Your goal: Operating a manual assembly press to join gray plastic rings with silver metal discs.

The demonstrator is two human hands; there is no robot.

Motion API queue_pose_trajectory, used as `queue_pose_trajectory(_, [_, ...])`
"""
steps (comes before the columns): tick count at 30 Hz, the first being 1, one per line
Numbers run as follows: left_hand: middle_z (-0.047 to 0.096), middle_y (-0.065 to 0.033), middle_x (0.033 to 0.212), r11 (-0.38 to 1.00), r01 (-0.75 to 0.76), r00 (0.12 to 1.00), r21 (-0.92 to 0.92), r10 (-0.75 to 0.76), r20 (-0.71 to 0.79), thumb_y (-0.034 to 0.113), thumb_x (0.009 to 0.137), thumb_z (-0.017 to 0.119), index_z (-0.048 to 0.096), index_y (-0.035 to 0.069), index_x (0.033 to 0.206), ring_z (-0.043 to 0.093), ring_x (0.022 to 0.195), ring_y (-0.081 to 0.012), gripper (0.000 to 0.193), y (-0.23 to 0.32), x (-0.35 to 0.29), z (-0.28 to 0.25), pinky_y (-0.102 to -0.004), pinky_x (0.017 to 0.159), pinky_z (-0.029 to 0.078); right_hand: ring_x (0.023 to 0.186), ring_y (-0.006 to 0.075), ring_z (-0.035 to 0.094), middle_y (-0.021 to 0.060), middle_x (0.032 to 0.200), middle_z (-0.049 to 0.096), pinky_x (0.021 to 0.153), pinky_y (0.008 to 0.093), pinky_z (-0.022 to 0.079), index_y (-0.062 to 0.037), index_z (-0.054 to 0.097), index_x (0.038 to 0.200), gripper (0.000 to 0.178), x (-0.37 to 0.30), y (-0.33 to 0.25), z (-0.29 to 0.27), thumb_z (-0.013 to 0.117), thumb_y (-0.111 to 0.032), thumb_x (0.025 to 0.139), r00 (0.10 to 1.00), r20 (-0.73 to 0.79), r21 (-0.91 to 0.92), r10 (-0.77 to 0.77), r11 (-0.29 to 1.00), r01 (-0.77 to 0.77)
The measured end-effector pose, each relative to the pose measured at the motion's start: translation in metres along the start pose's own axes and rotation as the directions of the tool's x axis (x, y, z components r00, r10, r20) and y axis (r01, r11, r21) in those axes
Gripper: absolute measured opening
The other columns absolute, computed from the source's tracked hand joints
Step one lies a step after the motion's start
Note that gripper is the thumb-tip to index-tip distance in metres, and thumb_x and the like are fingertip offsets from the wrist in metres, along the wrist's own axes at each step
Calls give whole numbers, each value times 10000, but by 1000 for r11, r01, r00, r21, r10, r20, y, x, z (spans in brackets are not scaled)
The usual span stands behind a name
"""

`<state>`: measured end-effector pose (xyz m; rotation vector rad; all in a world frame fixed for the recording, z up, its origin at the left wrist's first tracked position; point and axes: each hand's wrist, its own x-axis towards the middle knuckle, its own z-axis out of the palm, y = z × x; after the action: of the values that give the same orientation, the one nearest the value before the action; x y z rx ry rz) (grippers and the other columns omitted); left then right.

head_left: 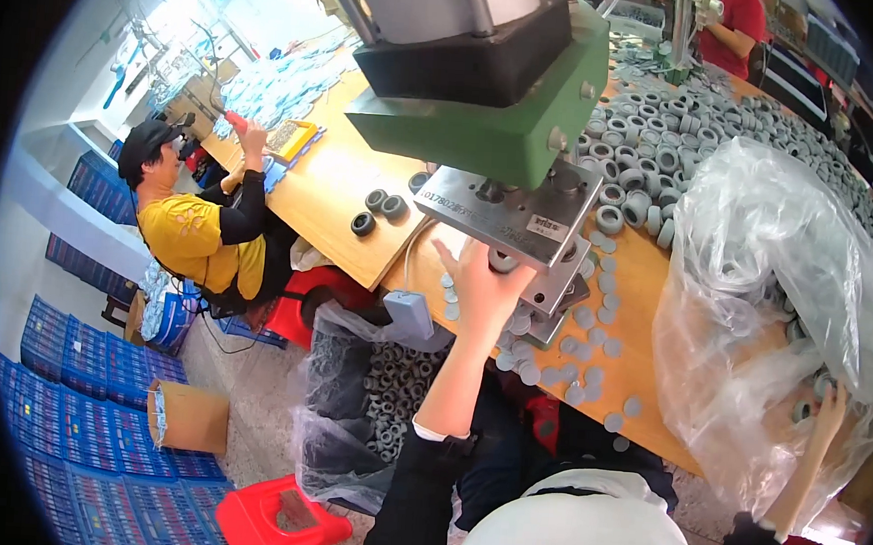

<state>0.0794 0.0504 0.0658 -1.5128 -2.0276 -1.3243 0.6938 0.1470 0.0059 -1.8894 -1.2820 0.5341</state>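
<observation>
My left hand (485, 291) reaches in beneath the steel upper plate (500, 211) of a green bench press (475, 140). Its fingers curl about a grey ring (502, 263), partly hidden by the plate. Below are the stacked steel plates of the press's lower die (559, 280). Out at the right, my right hand (823, 421) is at the side of a clear plastic bag (723, 320) with grey rings in it. Its fingers close at a grey ring (824, 382), partly behind the film. Flat grey discs (582, 349) lie scattered around the die.
A heap of grey rings (654, 151) covers the table's far right. Several black-lined rings (376, 204) stand on the wooden table (344, 232). Below its edge hangs a plastic-lined bin (389, 390) of rings. A co-worker in yellow (199, 228) sits left, near a red stool (281, 523).
</observation>
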Motion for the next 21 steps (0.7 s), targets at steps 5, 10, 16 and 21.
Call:
queue_pose_trajectory(5, [631, -107, 1013, 872, 244, 940, -424, -319, -116, 174, 702, 767, 585, -36, 1057, 585, 944, -182, 450, 15, -16, -24, -301, 852, 446, 871, 128, 587, 71, 1140, 571, 650, 229, 485, 15, 525, 1223, 421, -103, -143, 51, 605, -179, 858, 925, 351, 474, -144, 879, -43])
queue_pose_trajectory(10, [613, -171, 1028, 783, 603, 770, -155, -622, -145, 246, 718, 755, 593, -53, 1040, 590, 958, -299, 469, -104, -96, -81, -363, 858, 447, 878, 120, 580, 43, 1085, 529, 668, 240, 495, -1, 582, 1147, 608, -174, -257, 158, 836, -76, 601, 506, 579, 668, -639, 728, 155])
queue_pose_trajectory(16, [339, -224, 1404, 723, 656, 754, 217, -643, -134, 461, 796, 646, 393, -23, 1318, 273, 1315, -395, 756, -150, -132, -101, -494, 1061, 227, 633, 181, 572, 112, 939, 574, 552, 313, 489, -2, 610, 1020, 457, -234, -329, 251, 807, -211, 664, 393, 247, 585, -886, 459, 669])
queue_pose_trajectory(21, [491, -206, 1256, 816, 536, 844, 218, -506, -181, 279, 860, 611, 517, -53, 1173, 444, 1188, -346, 467, -155, -129, -106, -399, 1012, 330, 657, 292, 626, 131, 782, 650, 592, 336, 498, -4, 650, 897, 300, -246, -349, 266, 769, -198, 702, 527, 285, 577, -801, 582, 573])
